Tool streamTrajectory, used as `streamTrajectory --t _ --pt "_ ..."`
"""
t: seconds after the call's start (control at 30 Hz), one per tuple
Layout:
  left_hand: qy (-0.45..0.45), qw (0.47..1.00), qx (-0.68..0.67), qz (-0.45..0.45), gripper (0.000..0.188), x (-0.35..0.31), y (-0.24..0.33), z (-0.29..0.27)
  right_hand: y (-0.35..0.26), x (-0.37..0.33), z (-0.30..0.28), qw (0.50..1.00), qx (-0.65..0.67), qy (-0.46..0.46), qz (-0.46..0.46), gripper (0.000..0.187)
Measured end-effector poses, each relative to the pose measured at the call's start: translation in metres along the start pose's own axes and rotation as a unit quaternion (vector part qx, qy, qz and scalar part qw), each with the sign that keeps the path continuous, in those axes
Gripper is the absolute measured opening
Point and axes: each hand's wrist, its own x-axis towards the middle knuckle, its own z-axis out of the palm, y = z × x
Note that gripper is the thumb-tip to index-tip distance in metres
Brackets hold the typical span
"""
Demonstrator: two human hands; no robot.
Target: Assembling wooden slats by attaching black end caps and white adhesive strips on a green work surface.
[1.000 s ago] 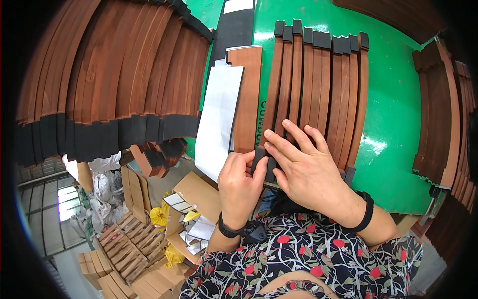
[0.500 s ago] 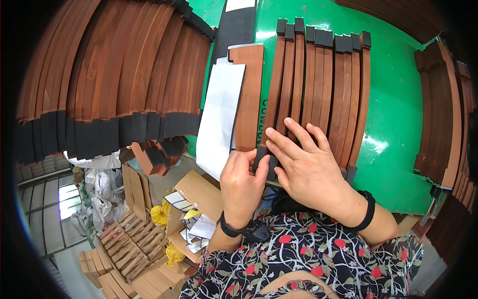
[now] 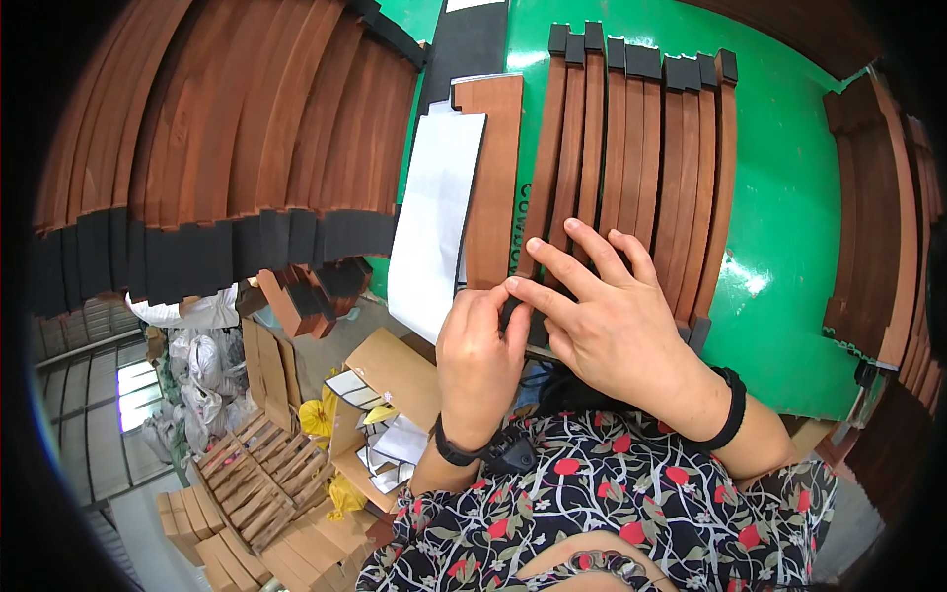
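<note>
A row of narrow brown wooden slats (image 3: 631, 148) lies side by side on the green tabletop, each with a black covering at its ends. My left hand (image 3: 478, 355) is closed at the near end of the leftmost slat, thumb and forefinger pinching its black end covering (image 3: 510, 314), which the fingers mostly hide. Fingers spread, my right hand (image 3: 617, 316) rests over the near part of the slats, its forefinger tip close to the left hand's pinch. Left of the row lies a flat brown board (image 3: 492, 187), partly under a white sheet (image 3: 434, 217).
Stacked black-ended slats (image 3: 237, 128) fill the left side. More brown wooden pieces (image 3: 868, 227) stand at the right edge. Below left are an open cardboard box (image 3: 395, 370) with white pieces, a wooden pallet (image 3: 261, 474) and plastic bags (image 3: 202, 365). The green tabletop (image 3: 779, 217) extends right.
The right forefinger has shifted left and down to the left fingertips at the slat's end. The left hand keeps its pinch, its fingers slightly higher on the end.
</note>
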Motion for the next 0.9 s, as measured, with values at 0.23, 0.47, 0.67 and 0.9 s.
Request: streamTrajectory --t 0.23,0.47,0.67,0.9 --pt "-0.044 0.996 -0.068 -0.032 0.045 -0.009 0.004 -0.019 -0.001 0.000 0.000 1.000 -0.001 0.028 -0.004 0.041" --pt "-0.023 0.998 -0.040 -0.052 0.023 -0.016 -0.003 -0.009 -0.002 -0.001 0.001 1.000 -0.006 0.007 0.000 0.049" --pt "0.015 1.000 0.014 -0.010 0.021 -0.021 -0.006 -0.004 -0.003 -0.001 0.001 1.000 -0.009 0.009 -0.003 0.048" --pt "0.040 0.999 0.033 0.018 0.023 -0.024 -0.010 -0.001 -0.002 -0.001 0.002 1.000 -0.017 0.006 0.000 0.048"
